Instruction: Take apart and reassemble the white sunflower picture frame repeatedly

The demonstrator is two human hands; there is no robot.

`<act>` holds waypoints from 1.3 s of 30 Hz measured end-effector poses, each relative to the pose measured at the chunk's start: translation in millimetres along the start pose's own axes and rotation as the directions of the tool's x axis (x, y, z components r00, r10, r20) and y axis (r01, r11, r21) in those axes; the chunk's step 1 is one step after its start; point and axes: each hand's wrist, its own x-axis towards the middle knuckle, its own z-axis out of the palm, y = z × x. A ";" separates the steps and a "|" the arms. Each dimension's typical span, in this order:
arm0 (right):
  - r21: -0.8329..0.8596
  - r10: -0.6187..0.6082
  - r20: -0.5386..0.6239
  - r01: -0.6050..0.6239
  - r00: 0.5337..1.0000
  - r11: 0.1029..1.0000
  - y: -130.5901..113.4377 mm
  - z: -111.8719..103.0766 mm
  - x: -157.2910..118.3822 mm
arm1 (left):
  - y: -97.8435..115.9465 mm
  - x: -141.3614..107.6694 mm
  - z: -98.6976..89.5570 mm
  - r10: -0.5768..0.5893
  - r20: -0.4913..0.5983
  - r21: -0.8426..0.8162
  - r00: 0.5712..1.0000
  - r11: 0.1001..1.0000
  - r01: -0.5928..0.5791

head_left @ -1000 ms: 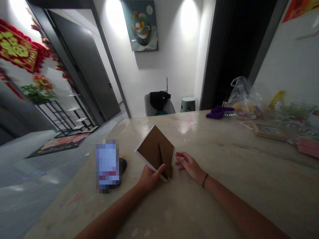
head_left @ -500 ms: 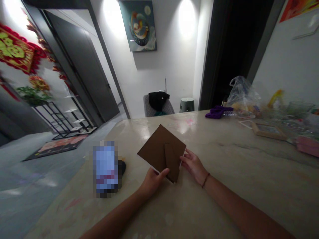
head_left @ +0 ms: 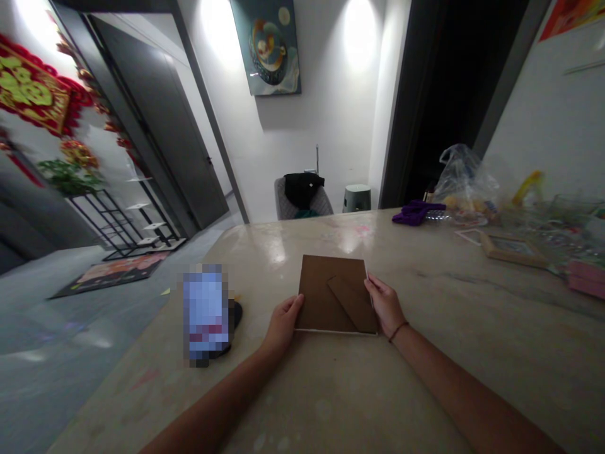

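Note:
A square brown board (head_left: 316,290) with a narrow flap, like the back of a picture frame, faces me above the pale marbled table (head_left: 326,391). A thin white edge shows along its bottom and right side. My left hand (head_left: 283,321) grips its left edge, thumb near the front face. On the right edge, my right hand (head_left: 385,304) is closed round the border, with a thin cord on that wrist. The board's other face is hidden.
A phone-like object with a blurred screen (head_left: 205,312) stands at the left. Toward the back right lie a purple cloth (head_left: 416,212), a clear plastic bag (head_left: 466,183), a wooden frame (head_left: 513,248) and a pink item (head_left: 586,277). Beyond the table is a chair (head_left: 282,202).
The board has turned from a diamond position to nearly square-on. My left hand has shifted from its lower edge to its left edge, and my right hand has moved slightly right.

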 end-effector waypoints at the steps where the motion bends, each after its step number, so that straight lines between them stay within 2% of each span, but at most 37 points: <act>1: 0.002 -0.002 0.008 0.002 1.000 1.000 -1.7 0.8 -0.8 | -1.0 1.0 -0.4 0.028 -0.051 0.047 0.998 0.999 -0.025; 4: 0.005 0.014 0.093 -0.014 0.996 1.000 -6.7 4.2 -6.6 | -4.4 3.6 -4.2 0.113 -0.184 0.166 0.976 0.983 -0.083; 7: -0.036 0.046 0.268 -0.038 0.962 0.999 -9.4 6.7 -15.0 | -6.5 5.7 -10.0 0.145 -0.290 0.195 0.946 0.977 -0.090; 10: -0.076 0.075 0.392 -0.049 0.917 0.996 -10.3 5.4 -19.0 | -7.8 7.6 -14.4 0.150 -0.313 0.168 0.938 0.981 -0.101; 14: -0.012 0.059 0.333 -0.059 0.941 0.998 -13.7 -1.1 -13.1 | -12.2 10.7 -15.3 0.058 -0.122 -0.031 0.991 0.998 -0.063; 16: 0.044 0.058 0.307 -0.075 0.950 0.996 -15.4 -4.5 -8.9 | -15.0 12.0 -14.5 0.017 -0.036 -0.090 0.999 0.996 -0.020; 18: 0.087 0.068 0.289 -0.097 0.955 0.991 -15.4 -6.7 -5.9 | -17.2 12.7 -14.1 0.003 0.004 -0.092 1.000 0.996 -0.002; 21: 0.101 0.069 0.226 -0.094 0.972 0.990 -11.5 -7.5 -3.8 | -19.0 13.4 -15.1 -0.002 0.049 -0.054 0.999 0.999 0.005; 26: 0.013 -0.007 0.151 0.005 0.989 1.000 -2.0 -6.9 -2.1 | -17.4 14.2 -16.5 -0.045 0.103 -0.012 0.994 0.999 0.046; 35: -0.048 -0.040 0.163 0.049 0.986 0.998 4.6 -9.5 1.1 | -4.8 10.1 -13.8 -0.112 0.096 0.005 0.989 0.994 0.112; 39: -0.040 -0.036 0.160 0.043 0.986 0.998 5.4 -9.4 2.1 | -6.6 13.1 -18.1 -0.122 0.145 -0.037 0.982 0.991 0.128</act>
